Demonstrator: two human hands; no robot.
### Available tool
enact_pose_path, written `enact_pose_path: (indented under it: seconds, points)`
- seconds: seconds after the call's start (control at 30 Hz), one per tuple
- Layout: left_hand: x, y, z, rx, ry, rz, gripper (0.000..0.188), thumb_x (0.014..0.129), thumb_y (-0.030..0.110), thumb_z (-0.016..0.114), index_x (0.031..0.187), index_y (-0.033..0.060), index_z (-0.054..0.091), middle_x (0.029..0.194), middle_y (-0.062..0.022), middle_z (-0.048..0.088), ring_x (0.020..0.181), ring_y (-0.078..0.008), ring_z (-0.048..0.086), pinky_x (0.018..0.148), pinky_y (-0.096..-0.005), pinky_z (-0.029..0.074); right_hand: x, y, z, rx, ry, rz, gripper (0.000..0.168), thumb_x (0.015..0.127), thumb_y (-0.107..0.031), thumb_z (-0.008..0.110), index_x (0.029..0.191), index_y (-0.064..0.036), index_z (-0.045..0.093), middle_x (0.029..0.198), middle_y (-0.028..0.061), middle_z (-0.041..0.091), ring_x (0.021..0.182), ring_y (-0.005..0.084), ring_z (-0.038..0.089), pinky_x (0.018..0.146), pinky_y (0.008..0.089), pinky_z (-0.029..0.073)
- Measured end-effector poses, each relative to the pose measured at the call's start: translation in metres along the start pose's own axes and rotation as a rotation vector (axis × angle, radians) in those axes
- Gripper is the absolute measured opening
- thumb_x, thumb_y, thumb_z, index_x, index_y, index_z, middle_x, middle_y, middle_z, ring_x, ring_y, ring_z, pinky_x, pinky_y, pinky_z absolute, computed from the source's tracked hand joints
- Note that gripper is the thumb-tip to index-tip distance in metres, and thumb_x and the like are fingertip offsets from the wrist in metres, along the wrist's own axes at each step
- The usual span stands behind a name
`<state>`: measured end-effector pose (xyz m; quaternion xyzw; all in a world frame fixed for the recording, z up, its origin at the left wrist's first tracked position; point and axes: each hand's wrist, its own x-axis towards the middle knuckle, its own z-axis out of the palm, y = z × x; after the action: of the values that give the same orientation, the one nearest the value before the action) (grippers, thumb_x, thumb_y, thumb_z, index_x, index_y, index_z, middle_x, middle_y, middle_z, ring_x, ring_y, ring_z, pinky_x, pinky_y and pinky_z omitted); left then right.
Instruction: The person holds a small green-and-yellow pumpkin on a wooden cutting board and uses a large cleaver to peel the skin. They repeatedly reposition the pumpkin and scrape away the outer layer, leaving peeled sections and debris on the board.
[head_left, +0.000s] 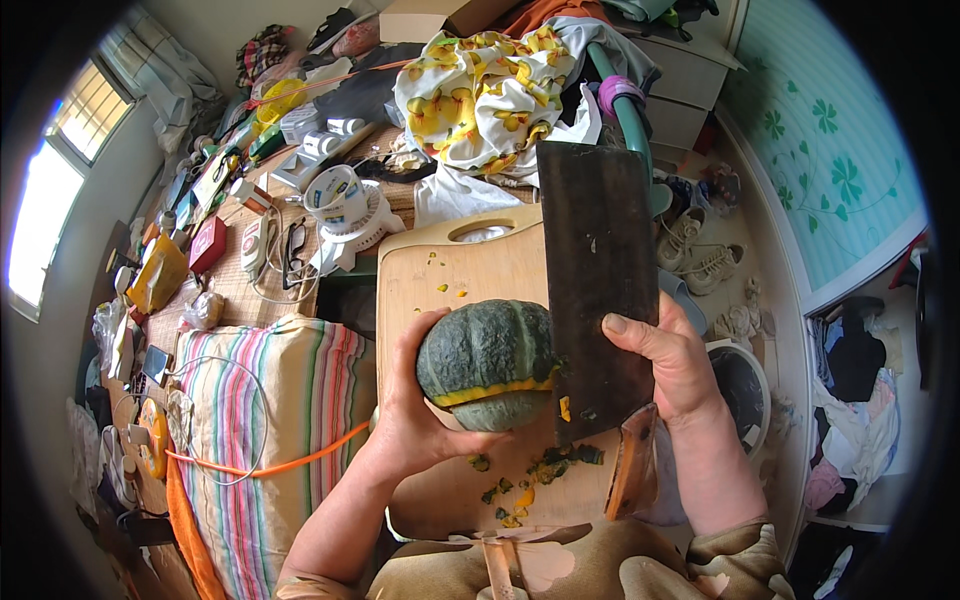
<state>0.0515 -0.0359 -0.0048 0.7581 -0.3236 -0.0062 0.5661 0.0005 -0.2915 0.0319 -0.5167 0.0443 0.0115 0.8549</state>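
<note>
A dark green ribbed squash (487, 352) with a strip of yellow flesh bared along its lower side rests in my left hand (409, 409), whose fingers and thumb wrap its left side. My right hand (675, 360) grips a broad dark cleaver (600, 255) by the blade, thumb flat on its face. The cleaver's wooden handle (630, 465) points down toward me. Its blade edge stands against the squash's right side; whether it cuts in is hard to tell. Below both lies a wooden cutting board (465, 277) with several green and yellow peelings (547, 469) scattered on it.
A striped cushion (277, 405) lies left of the board, an orange cable (300, 457) crossing it. Beyond are eyeglasses (295, 251), a white plastic cup (335, 196) and a floral cloth (480, 97). To the right stand a bin (739, 390) and white shoes (709, 259).
</note>
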Motion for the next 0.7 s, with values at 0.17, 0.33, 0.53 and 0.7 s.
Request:
enact_pose_path:
  seconds: [0.17, 0.33, 0.53, 0.7]
  points:
    - [0.000, 0.000, 0.001, -0.044, 0.022, -0.022, 0.109, 0.053, 0.026, 0.095, 0.138, 0.0037, 0.031, 0.126, -0.0144, 0.050, 0.117, -0.0238, 0.054, 0.101, -0.0376, 0.045, 0.002, 0.003, 0.001, 0.030, -0.005, -0.008, 0.039, 0.087, -0.011, 0.068, 0.123, -0.001, 0.057, 0.113, 0.0064, 0.065, 0.102, 0.0120, 0.061, 0.092, 0.0277, 0.047]
    - [-0.001, -0.006, 0.001, -0.018, 0.032, -0.011, 0.111, 0.052, 0.027, 0.096, 0.139, 0.0038, 0.031, 0.128, -0.0149, 0.049, 0.118, -0.0241, 0.054, 0.101, -0.0375, 0.045, 0.001, 0.007, 0.011, -0.023, 0.014, -0.055, 0.040, 0.087, -0.011, 0.068, 0.125, -0.001, 0.056, 0.115, 0.0060, 0.065, 0.104, 0.0120, 0.060, 0.093, 0.0276, 0.046]
    - [-0.003, -0.005, 0.006, 0.055, 0.058, -0.046, 0.116, 0.051, 0.030, 0.096, 0.141, 0.0039, 0.028, 0.127, -0.0147, 0.049, 0.119, -0.0245, 0.052, 0.103, -0.0381, 0.043, 0.001, 0.008, 0.010, 0.096, 0.007, -0.074, 0.036, 0.088, -0.010, 0.066, 0.122, -0.001, 0.058, 0.114, 0.0068, 0.066, 0.102, 0.0130, 0.061, 0.092, 0.0274, 0.047]
    - [-0.009, -0.007, 0.010, -0.173, 0.137, -0.117, 0.120, 0.049, 0.031, 0.098, 0.141, 0.0033, 0.026, 0.130, -0.0149, 0.046, 0.120, -0.0247, 0.050, 0.104, -0.0402, 0.042, 0.003, 0.011, 0.001, 0.100, 0.011, -0.036, 0.033, 0.088, -0.007, 0.064, 0.120, 0.000, 0.060, 0.111, 0.0065, 0.066, 0.100, 0.0124, 0.062, 0.091, 0.0273, 0.048]
